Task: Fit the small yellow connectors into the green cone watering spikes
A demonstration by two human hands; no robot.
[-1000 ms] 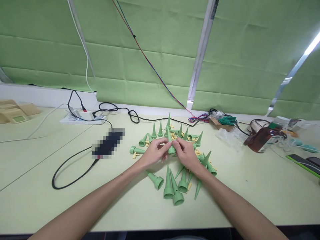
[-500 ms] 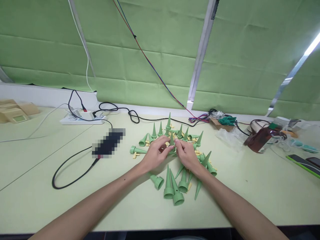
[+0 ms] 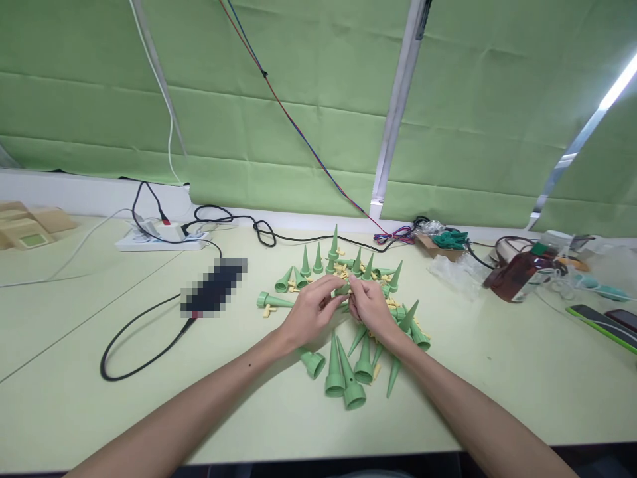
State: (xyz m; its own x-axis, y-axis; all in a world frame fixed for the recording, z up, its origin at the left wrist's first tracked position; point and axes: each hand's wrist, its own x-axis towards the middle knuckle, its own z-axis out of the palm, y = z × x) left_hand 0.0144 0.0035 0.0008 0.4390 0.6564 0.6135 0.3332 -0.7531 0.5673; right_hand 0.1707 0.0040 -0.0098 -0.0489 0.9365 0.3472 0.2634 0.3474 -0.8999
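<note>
My left hand [image 3: 312, 309] has its fingers closed around a green plastic watering spike [image 3: 342, 290], held tilted in front of me. Up against it is my right hand [image 3: 369, 305], thumb and fingers pinched on a small yellow valve [image 3: 350, 293] at the spike's side. The fingers partly hide both pieces. Around my hands are several more green cone-shaped spikes, some standing tip up, such as the upright spike [image 3: 334, 244], others lying down, such as the fallen spike [image 3: 312, 363]. Small yellow valves [image 3: 269, 310] lie scattered among them.
On the left, a pixelated dark device [image 3: 213, 287] has a black cable looping from it. A white power strip [image 3: 159, 240] sits by the wall. To the right are a brown bottle [image 3: 520, 273], crumpled plastic bags [image 3: 460, 273] and a green-edged phone [image 3: 604, 325].
The spike in my left hand has tipped over from upright to tilted. My right hand has stayed close against it, its fingertips now at the small yellow valve.
</note>
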